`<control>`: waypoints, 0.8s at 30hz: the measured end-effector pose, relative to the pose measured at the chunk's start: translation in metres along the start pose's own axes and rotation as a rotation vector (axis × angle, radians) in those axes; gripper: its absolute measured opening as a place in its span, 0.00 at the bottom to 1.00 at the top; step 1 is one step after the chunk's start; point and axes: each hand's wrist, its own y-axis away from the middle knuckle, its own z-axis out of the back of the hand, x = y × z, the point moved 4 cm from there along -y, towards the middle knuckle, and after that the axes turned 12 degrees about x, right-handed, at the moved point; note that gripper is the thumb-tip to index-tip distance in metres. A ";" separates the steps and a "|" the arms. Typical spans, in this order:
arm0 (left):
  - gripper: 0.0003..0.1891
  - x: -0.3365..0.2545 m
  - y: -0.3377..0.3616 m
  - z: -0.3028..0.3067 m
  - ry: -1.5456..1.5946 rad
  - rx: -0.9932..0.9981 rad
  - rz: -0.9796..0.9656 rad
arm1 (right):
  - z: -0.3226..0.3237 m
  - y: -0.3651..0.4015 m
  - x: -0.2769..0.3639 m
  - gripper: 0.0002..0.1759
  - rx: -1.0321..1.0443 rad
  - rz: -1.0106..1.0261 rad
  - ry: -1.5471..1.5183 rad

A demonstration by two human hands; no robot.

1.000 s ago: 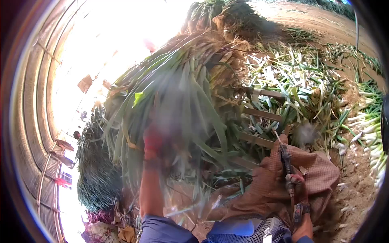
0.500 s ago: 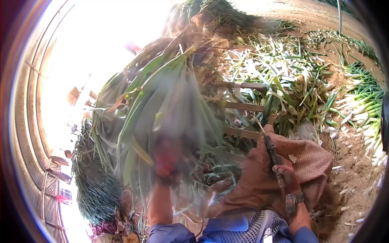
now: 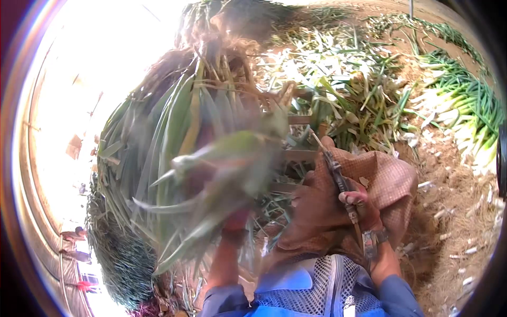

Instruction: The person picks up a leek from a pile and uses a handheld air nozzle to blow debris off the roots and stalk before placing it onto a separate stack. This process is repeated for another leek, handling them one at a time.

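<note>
well, my left hand (image 3: 235, 222) is up in front of the camera, blurred, its fingers closed around the lower end of a thick bunch of green onions (image 3: 211, 153) – the long leaves fan upward and leftward from the fist and hide most of the view's middle. the bunch is in the air, above my lap and just left of a wooden crate (image 3: 297, 155) whose slats show behind it.

my right hand (image 3: 360, 207) rests on my right knee, which is draped in a brown checked cloth (image 3: 388, 179). its fingers are wrapped tight around the dark handle of a slim cutting tool (image 3: 334, 168), the thin tip pointing up and left toward the crate. a wristwatch (image 3: 371, 239) sits just below that hand.

beyond the crate a loose heap of pale and green trimmings (image 3: 343, 79) covers the ground – and at the ground's right edge lie cleaned onions (image 3: 470, 111) in a row, white stems together. bare brown soil (image 3: 454, 211) with scattered scraps lies right of my knee.
</note>
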 end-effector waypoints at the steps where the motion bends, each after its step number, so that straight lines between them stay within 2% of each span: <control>1: 0.46 0.010 -0.001 -0.016 0.032 0.048 0.007 | 0.016 0.001 -0.009 0.24 0.014 -0.034 0.015; 2: 0.45 0.022 0.000 -0.030 0.064 0.095 0.021 | 0.019 0.004 -0.009 0.26 0.030 -0.068 0.029; 3: 0.43 0.036 0.002 -0.045 0.094 0.144 0.036 | 0.016 0.008 -0.006 0.29 0.095 0.005 -0.037; 7: 0.39 0.111 0.021 -0.109 0.216 0.343 0.107 | 0.005 0.031 0.020 0.32 0.005 0.064 -0.055; 11: 0.35 0.194 0.055 -0.174 0.295 0.511 0.182 | 0.015 0.047 0.021 0.36 0.043 0.026 -0.005; 14: 0.32 0.246 0.092 -0.199 0.293 0.613 0.259 | 0.001 0.052 0.028 0.39 0.102 0.060 -0.041; 16: 0.30 0.260 0.117 -0.191 0.291 0.659 0.285 | -0.007 0.053 0.033 0.41 0.072 0.030 0.068; 18: 0.24 0.130 0.151 -0.126 0.114 0.581 0.349 | -0.012 0.056 0.041 0.41 0.055 0.044 0.119; 19: 0.24 0.104 0.148 -0.101 0.118 0.588 0.347 | -0.010 0.057 0.044 0.41 0.061 0.066 0.150; 21: 0.21 0.058 0.142 -0.067 -0.273 0.867 0.169 | -0.011 0.064 0.050 0.43 0.001 0.091 0.176; 22: 0.20 0.008 0.137 -0.050 -0.059 0.775 0.278 | -0.014 0.065 0.056 0.43 -0.009 0.086 0.179; 23: 0.18 -0.040 0.126 -0.036 -0.106 0.705 0.389 | -0.017 0.064 0.065 0.43 -0.039 0.092 0.352; 24: 0.15 -0.068 0.116 -0.030 0.078 0.641 0.281 | -0.021 0.063 0.072 0.44 -0.067 0.099 0.523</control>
